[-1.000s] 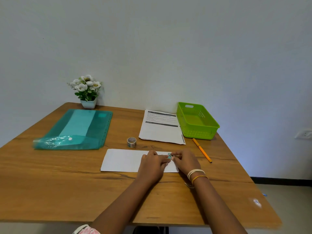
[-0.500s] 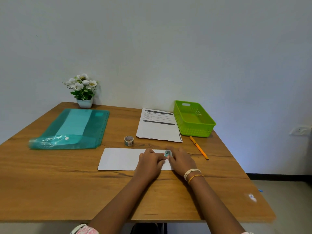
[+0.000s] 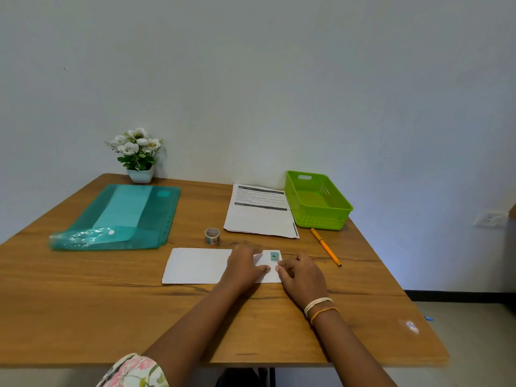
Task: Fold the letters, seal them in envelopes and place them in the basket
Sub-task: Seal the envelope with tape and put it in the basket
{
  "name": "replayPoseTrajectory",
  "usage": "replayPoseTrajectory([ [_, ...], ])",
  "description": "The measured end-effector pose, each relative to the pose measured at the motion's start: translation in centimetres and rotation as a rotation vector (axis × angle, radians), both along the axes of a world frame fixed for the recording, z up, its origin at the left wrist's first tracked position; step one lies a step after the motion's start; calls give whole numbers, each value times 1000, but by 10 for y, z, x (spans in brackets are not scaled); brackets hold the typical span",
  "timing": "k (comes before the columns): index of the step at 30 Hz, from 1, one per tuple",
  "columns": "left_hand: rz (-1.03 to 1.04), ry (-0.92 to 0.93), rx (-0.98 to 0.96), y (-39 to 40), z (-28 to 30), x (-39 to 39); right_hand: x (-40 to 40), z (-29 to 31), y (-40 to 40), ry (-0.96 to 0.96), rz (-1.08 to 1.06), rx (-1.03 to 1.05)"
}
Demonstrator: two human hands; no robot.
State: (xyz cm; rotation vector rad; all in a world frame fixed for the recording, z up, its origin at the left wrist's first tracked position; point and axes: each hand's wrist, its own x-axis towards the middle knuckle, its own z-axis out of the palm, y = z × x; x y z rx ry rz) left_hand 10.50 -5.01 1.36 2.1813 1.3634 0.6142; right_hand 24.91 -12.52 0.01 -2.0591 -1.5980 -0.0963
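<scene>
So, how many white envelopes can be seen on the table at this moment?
1. The envelope lies flat near the table's front middle, under the left hand and beside the right hand. More may be hidden inside the teal folder at the left.

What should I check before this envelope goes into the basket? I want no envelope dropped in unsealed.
1. Sticker on the white envelope: ok, it lies flat near the right end.
2. Flap fully sealed: cannot tell, the left hand covers part of it.
3. Grip for lifting: not ok, the left hand only presses flat and the right hand rests at the right edge.
4. Green basket: ok, it looks empty and stands at the far right.
5. Path to the basket: cannot tell, the orange pen and the printed letters lie between.
6. Tape roll: ok, apart from the envelope.
</scene>
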Motion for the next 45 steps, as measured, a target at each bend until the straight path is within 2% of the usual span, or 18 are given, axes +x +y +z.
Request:
replayPoseTrajectory([
  [2,-6,235,10,6,12,-1,1,1,0,-14,-1,-17],
  [4,-23,390,17,13,23,-4,3,3,1,-28,5,-19],
  [7,-47,475,-36,22,37,-6,7,5,5,-16,-5,-29],
  [12,-26,491,-204,25,43,-4,8,6,9,25,-35,-68],
  [15,42,328,-311,28,42,-7,7,6,7,143,-42,-70],
  [20,209,-125,-562,36,48,-11,6,15,4,546,-135,41],
  [23,304,-461,-630,37,53,-7,4,22,8,708,-195,-16],
  [24,345,-545,-645,37,55,-5,3,26,9,821,-201,-51],
  [27,439,-791,-701,35,58,0,-7,40,4,1368,-99,-122],
  [28,442,-847,-719,35,57,1,-9,44,2,1423,-42,-139],
  [33,436,-947,-741,30,57,5,-11,57,0,1386,25,-67],
  [35,336,-876,-762,25,60,2,-4,59,9,1399,-15,11],
  [39,122,-417,-882,17,70,-13,14,73,26,1384,-83,156],
  [41,16,-277,-1007,15,77,-18,23,82,32,1356,-114,197],
  [43,-78,-273,-1096,14,80,-18,30,91,37,1330,-138,232],
  [45,-108,-385,-1151,12,81,-13,34,99,40,1311,-156,244],
])
